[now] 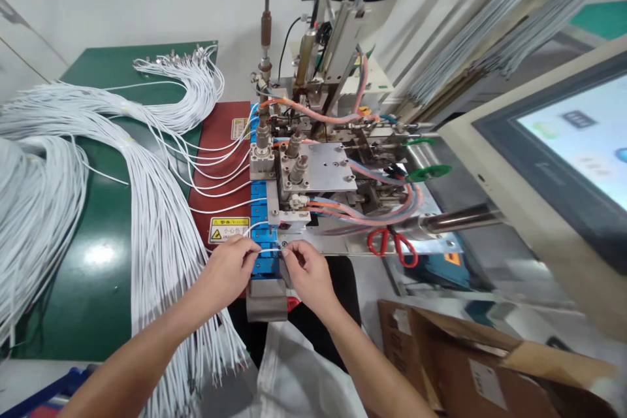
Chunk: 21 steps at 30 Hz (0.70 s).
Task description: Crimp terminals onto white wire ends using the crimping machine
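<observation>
Between my two hands a white cable [267, 250] lies across the blue fixture blocks [265, 266] at the near end of the machine. My left hand [228, 271] pinches the cable just left of the blocks. At the right side of the blocks, the fingertips of my right hand [306, 269] are pinched at the cable's end; the tip itself is hidden by them. Several more white cables [220, 173] run from the left into blocks farther along the row. A metal press unit [289, 217] stands just beyond my hands.
Bundles of white cables [157, 209] cover much of the green table [105, 300] on the left. Red-handled scissors [392, 247] lie right of my hands, below a wire spool [422, 160]. A screen [582, 124] juts in at right, above a cardboard box [470, 366].
</observation>
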Each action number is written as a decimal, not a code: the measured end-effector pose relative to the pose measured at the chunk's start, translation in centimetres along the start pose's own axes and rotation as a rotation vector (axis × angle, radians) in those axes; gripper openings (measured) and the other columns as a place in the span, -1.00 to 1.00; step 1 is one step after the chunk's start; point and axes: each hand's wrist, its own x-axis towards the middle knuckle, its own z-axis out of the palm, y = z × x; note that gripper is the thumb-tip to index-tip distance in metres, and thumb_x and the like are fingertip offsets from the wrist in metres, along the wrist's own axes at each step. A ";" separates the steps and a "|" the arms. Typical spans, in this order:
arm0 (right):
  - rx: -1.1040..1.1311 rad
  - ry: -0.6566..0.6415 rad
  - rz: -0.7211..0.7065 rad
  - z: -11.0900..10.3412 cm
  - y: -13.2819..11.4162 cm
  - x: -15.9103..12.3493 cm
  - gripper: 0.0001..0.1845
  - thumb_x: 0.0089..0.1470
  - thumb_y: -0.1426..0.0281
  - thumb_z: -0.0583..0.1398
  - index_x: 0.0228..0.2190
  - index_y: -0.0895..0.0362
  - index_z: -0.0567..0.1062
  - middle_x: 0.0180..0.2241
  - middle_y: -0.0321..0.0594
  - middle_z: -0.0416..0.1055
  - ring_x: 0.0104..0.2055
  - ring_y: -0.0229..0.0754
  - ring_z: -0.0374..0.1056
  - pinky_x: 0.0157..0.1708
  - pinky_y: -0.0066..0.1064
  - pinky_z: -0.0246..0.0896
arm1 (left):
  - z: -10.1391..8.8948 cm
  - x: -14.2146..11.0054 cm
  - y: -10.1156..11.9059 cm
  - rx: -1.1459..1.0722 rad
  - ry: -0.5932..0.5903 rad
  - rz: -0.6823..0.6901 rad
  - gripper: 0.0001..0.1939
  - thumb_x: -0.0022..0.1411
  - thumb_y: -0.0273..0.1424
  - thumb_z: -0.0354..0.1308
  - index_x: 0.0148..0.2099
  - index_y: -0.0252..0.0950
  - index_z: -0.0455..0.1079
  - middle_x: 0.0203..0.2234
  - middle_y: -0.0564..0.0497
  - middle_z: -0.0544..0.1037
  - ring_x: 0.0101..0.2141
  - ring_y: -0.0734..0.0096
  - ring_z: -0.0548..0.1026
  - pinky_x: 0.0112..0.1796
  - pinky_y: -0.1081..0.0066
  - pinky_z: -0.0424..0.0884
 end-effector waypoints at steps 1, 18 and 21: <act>0.010 -0.018 0.010 0.0 0.1 0.1 -0.84 -0.02 0.37 0.07 -0.58 0.12 0.34 -0.65 -0.35 0.25 -0.60 -0.29 0.16 -0.61 -0.50 0.05 | 0.0 0.1 0.1 0.019 -0.001 -0.003 -0.79 0.16 -0.51 -0.03 -0.30 -0.26 0.43 -0.40 0.00 0.48 -0.34 0.36 0.44 -0.24 0.36 0.34; -0.124 0.001 -0.170 1.2 1.2 0.9 -0.66 0.15 0.33 -0.07 -0.64 0.08 0.10 -0.66 -0.40 0.05 -0.60 -0.30 0.05 -0.55 -0.47 -0.04 | 0.3 0.2 0.1 0.114 -0.028 0.030 -0.78 0.17 -0.54 -0.03 -0.29 -0.29 0.45 -0.41 -0.05 0.50 -0.33 0.31 0.46 -0.23 0.34 0.35; -0.091 0.020 -0.119 1.7 1.2 0.6 -0.64 0.15 0.31 -0.09 -0.65 0.07 0.05 -0.68 -0.42 -0.01 -0.62 -0.32 0.00 -0.58 -0.47 -0.07 | 0.2 0.0 0.4 0.202 -0.019 0.051 -0.77 0.19 -0.52 -0.05 -0.28 -0.29 0.45 -0.41 -0.06 0.50 -0.32 0.30 0.45 -0.23 0.31 0.34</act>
